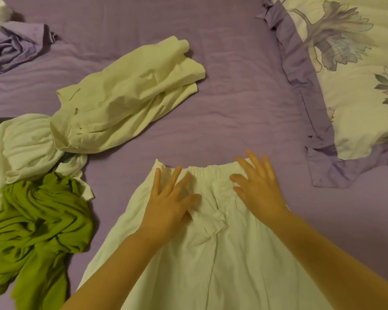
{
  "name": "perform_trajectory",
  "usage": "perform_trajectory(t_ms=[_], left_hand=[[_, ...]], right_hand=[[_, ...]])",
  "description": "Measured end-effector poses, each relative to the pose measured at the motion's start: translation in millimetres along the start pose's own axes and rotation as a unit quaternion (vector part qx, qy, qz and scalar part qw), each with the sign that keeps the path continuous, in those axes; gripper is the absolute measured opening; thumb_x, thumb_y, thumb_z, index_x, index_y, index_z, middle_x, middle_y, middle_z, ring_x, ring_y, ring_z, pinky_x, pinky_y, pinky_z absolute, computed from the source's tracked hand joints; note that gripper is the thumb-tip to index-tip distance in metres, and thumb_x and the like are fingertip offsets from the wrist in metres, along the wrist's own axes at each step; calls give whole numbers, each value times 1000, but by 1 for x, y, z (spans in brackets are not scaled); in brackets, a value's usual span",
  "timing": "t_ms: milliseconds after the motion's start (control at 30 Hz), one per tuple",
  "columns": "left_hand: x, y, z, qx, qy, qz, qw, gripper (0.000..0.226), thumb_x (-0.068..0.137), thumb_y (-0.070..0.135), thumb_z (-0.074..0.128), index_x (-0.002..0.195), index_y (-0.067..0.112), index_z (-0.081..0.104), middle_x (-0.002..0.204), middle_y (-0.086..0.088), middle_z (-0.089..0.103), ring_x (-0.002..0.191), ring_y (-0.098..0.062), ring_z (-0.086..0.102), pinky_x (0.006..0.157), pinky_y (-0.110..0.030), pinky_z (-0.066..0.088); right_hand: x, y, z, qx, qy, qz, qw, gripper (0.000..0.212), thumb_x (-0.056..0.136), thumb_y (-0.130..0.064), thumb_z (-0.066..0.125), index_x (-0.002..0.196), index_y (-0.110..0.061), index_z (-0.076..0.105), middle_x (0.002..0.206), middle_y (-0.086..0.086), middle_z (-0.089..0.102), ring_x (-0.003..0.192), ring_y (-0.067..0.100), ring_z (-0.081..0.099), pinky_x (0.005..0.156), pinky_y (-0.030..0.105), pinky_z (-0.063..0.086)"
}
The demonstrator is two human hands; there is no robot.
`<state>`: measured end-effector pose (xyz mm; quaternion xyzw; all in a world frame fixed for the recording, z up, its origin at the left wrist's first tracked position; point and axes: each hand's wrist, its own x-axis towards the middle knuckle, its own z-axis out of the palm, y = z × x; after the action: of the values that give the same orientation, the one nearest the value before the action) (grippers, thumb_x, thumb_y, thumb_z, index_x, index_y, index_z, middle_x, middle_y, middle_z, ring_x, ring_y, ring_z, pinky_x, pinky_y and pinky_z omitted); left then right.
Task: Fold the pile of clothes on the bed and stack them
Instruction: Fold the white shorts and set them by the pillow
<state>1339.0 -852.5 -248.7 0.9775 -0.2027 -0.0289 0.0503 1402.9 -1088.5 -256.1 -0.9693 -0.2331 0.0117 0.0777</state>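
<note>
A white skirt (211,253) lies flat on the purple bed (233,97), in the near middle, its elastic waistband away from the person. Both hands lie flat on it below the waistband, with fingers straight and spread, gripping nothing: the left hand (168,202) on the left part, the right hand (259,186) on the right part, beside the buttons (225,191). To the left lies the unfolded pile: a pale yellow garment (126,101), a white garment (25,146) and a green garment (36,233). A flowered pillow (356,74) is at the right. A crumpled purple cloth (16,45) is at the far left.
</note>
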Motion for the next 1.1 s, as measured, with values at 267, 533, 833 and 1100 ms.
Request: perform_trajectory(t_ms=[267, 533, 833, 1100], left_hand=[[23, 22, -22, -291, -71, 1, 954, 19, 89, 22, 63, 105, 26, 72, 100, 10, 70, 99, -12, 62, 99, -28, 39], [70, 24, -6, -374, -157, -110, 907, 22, 94, 17, 56, 110, 22, 69, 115, 3, 66, 108, -13, 58, 97, -25, 45], [78, 12, -11, -461, -191, -155, 853, 14, 89, 24, 62, 90, 19, 75, 67, 31, 63, 66, 11, 58, 61, -6, 43], [77, 11, -9, -452, -222, -178, 845, 34, 92, 31, 58, 90, -2, 65, 77, -2, 56, 67, -13, 50, 64, -22, 41]], right_hand=[[-21, -9, 15, 191, -42, 61, 979, 20, 88, -19, 65, 106, -12, 69, 116, 4, 64, 112, 22, 56, 96, 23, 31], [-27, -12, 22, 248, -81, 90, 961, 25, 93, -23, 57, 116, -24, 66, 134, -3, 48, 128, 14, 37, 101, 14, 19], [-32, -53, -10, 272, -69, 221, 934, 62, 75, -66, 52, 124, -30, 44, 103, -17, 54, 101, 7, 47, 90, 28, 39], [-48, -23, -19, 494, -61, 356, 791, 20, 88, -6, 57, 95, -24, 52, 85, -5, 58, 53, 3, 59, 50, 17, 45]])
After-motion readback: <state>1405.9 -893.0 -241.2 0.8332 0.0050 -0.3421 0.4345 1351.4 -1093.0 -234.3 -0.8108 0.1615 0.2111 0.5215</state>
